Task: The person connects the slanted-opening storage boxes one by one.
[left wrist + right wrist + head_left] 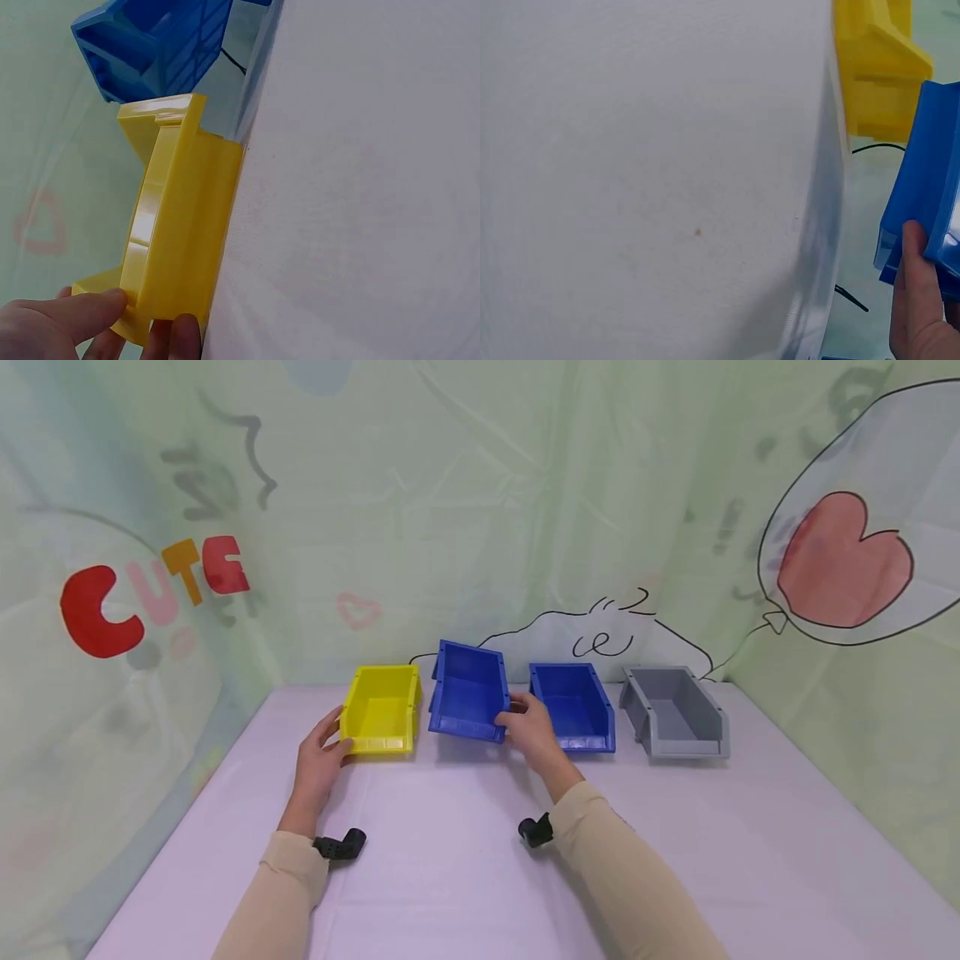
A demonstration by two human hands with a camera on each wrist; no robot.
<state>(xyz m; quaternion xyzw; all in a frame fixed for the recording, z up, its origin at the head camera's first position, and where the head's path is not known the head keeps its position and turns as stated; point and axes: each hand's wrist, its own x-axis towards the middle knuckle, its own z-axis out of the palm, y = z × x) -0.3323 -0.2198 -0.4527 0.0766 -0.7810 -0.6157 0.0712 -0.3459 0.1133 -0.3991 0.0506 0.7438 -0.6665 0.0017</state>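
Note:
A yellow storage bin (378, 714) stands at the left of the row on the table. My left hand (318, 764) grips its left front corner, thumb over the front lip, as the left wrist view also shows. Right of it a blue storage bin (469, 693) is tilted and raised off the table. My right hand (531, 731) pinches this bin at its right front corner. In the right wrist view fingers (919, 292) lie against the underside of the raised blue bin (926, 165). Part of the right hand is cut off there.
A second blue bin (572, 706) stands just right of my right hand, partly behind it. Beyond that is a grey bin (675, 714). All stand on a white-covered table (442, 860), with a printed curtain (450, 527) behind. Both wrists wear black cameras.

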